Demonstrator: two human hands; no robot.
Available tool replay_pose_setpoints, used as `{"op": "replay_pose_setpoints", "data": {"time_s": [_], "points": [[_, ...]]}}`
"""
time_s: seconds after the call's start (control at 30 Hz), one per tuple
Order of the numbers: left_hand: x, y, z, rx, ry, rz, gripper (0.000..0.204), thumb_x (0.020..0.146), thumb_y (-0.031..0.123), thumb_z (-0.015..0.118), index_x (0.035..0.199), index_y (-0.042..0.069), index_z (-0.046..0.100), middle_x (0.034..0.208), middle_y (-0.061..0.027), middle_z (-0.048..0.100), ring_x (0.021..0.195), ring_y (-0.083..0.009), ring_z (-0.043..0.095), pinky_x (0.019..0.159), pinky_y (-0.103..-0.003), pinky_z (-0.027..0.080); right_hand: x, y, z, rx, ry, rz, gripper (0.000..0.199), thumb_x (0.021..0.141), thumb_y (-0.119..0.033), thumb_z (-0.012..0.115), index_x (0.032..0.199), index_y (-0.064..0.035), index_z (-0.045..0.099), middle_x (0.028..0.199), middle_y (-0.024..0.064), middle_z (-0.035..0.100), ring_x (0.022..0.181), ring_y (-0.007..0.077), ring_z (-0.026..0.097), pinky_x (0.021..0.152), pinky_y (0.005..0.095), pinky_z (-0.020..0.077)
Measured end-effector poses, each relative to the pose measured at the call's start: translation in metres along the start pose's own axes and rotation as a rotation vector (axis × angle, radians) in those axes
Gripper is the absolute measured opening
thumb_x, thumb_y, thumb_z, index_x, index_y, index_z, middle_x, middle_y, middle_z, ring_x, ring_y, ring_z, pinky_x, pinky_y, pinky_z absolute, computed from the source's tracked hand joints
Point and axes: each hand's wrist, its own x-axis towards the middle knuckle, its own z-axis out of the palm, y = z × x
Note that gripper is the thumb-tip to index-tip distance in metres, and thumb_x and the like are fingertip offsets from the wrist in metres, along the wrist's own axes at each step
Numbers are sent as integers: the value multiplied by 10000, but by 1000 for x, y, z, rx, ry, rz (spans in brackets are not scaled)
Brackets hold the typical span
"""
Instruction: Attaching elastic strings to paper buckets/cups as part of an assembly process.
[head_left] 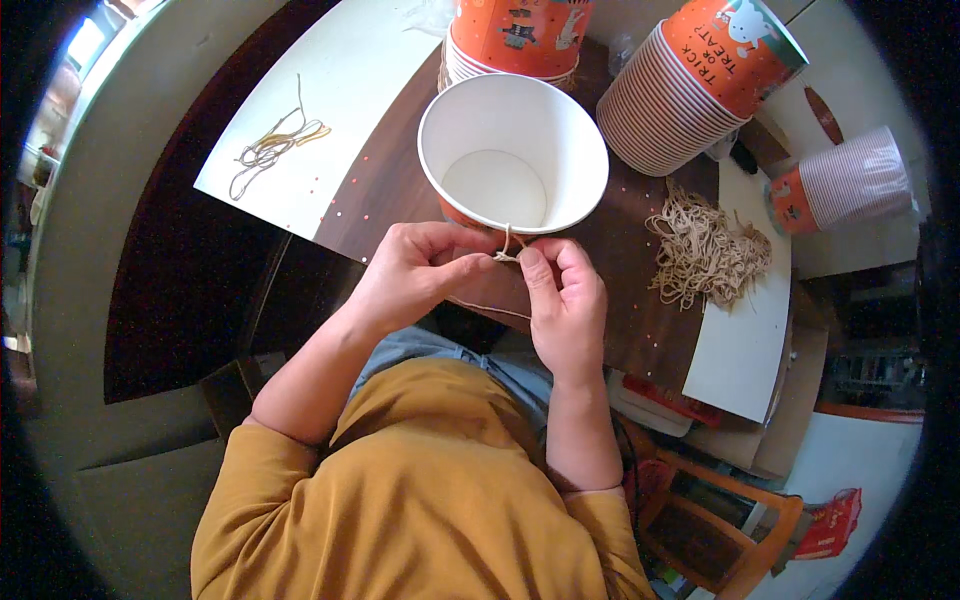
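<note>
Lettering marks an orange bucket stack; left hand and right hand pinch cord at another bucket's rim.

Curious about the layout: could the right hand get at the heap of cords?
Probably yes: nothing stands between the right hand and the heap of cords, though that hand is pinching a cord.

Wdn chair nr red pkg, btm right.
</note>
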Motion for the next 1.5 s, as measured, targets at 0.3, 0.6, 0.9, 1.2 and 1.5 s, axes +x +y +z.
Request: {"op": "replay_pose_setpoints", "data": {"time_s": [0.3,0.6,0.9,1.2,1.5], "points": [[2,2,11,-203,-42,37,244,847,136,662,1004,-51,651,769,2,627,690,-41,540,609,-199,450,0,-8,-1,-107,-59,-162,156,885,-151,622,846,0,611,812,111,598,708,216,589,635,317,471],[3,0,2,-104,-15,6,151,845,112,628,834,-37,652,720,-9,629,675,-48,557,616,-205,460,3,0,-2,-22,-1,-83,124,885,-123,612,864,0,611,822,106,607,713,206,595,645,318,478],[1,7,-1,-176,-28,-89,147,858,177,611,821,42,655,686,19,623,516,-10,445,458,-169,308,6,-3,-4,-81,0,-129,138,889,-126,607,859,8,590,809,116,598,730,214,596,655,319,477],[0,0,-2,-319,-28,-145,154,879,183,614,853,37,657,689,12,622,524,-13,468,462,-160,335,-7,4,10,593,-210,206,188,898,-164,634,988,0,626,913,26,658,801,65,572,732,222,470],[-2,-2,-7,-439,-45,-175,215,907,180,565,970,-3,662,754,-77,671,551,-53,502,488,-176,373,-3,4,16,481,-70,146,117,878,-114,641,918,-4,652,870,28,667,765,67,593,721,230,488]]}}
